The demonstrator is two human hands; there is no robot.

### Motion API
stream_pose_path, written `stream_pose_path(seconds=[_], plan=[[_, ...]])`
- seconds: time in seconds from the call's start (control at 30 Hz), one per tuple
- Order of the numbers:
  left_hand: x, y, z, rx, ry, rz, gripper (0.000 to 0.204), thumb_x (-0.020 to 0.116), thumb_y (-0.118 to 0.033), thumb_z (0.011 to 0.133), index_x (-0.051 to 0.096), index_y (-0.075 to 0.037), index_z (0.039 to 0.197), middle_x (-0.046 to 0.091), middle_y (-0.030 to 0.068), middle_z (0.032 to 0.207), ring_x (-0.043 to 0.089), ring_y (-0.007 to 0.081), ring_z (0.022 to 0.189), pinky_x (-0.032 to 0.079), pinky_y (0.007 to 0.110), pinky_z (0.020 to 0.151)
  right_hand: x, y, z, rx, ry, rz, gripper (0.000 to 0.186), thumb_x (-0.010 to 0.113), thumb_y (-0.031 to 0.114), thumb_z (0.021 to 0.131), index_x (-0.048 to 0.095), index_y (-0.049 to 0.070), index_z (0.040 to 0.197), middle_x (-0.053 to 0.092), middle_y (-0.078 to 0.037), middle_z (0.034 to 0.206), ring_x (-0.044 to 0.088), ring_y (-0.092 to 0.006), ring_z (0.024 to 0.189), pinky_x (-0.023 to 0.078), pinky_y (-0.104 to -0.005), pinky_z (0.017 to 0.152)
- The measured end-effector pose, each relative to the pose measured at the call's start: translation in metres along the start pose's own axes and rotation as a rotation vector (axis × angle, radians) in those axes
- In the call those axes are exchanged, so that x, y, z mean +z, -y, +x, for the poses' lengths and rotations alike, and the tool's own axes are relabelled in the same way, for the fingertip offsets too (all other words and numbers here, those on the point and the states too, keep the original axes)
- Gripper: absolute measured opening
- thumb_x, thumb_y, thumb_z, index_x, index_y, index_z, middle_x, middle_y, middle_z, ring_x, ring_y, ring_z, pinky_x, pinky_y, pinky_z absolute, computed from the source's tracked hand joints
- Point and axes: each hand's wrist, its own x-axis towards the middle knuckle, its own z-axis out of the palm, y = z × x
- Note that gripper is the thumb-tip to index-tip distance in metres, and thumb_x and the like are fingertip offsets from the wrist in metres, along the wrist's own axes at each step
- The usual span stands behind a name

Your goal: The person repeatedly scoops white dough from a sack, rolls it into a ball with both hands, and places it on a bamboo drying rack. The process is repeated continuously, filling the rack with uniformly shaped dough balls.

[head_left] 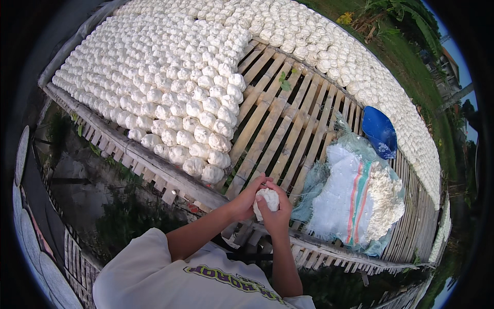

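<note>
Both my hands are closed around one lumpy white ball (268, 202), which looks like pressed dough or moist meal. My left hand (245, 201) wraps it from the left, with its fingertips at the top. My right hand (278, 211) cups the other side, its thumb lying across the ball's front. To the right lies a woven white sack (337, 190) with red and green stripes, and a heap of crumbly white meal (385, 203) sits at its right end. Rows of similar white balls (175, 98) cover the slatted rack on the left.
The bamboo slat rack (272, 110) has gaps between its strips and a pole along its near edge (170, 172). A blue plastic scoop (380, 132) rests above the sack. More white balls (360, 72) line the far side. Grass (399, 56) and plants lie beyond.
</note>
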Motion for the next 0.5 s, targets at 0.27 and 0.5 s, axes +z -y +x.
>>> stream_pose_path(seconds=[0.27,0.5], plan=[[-0.012,-0.012,-0.008,-0.151,0.068,-0.176,0.065,0.033,-0.065,0.113,0.058,-0.01,0.137,0.067,0.0116,0.134,0.065,0.0285,0.127,0.05,0.047,0.111,0.032,0.028,-0.004,-0.373,-0.14,-0.211,0.042,0.082,0.012,0.09,0.07,-0.001,0.129,0.068,-0.019,0.131,0.07,-0.029,0.112,0.054,-0.0394,0.097],[-0.003,-0.019,-0.022,0.059,0.078,-0.164,0.064,0.03,-0.064,0.113,0.063,-0.012,0.132,0.071,0.0084,0.127,0.068,0.0255,0.121,0.052,0.042,0.109,0.039,0.04,0.011,-0.098,-0.136,-0.001,0.04,0.081,0.02,0.094,0.071,0.0,0.127,0.069,-0.02,0.126,0.069,-0.0332,0.113,0.054,-0.0403,0.098]])
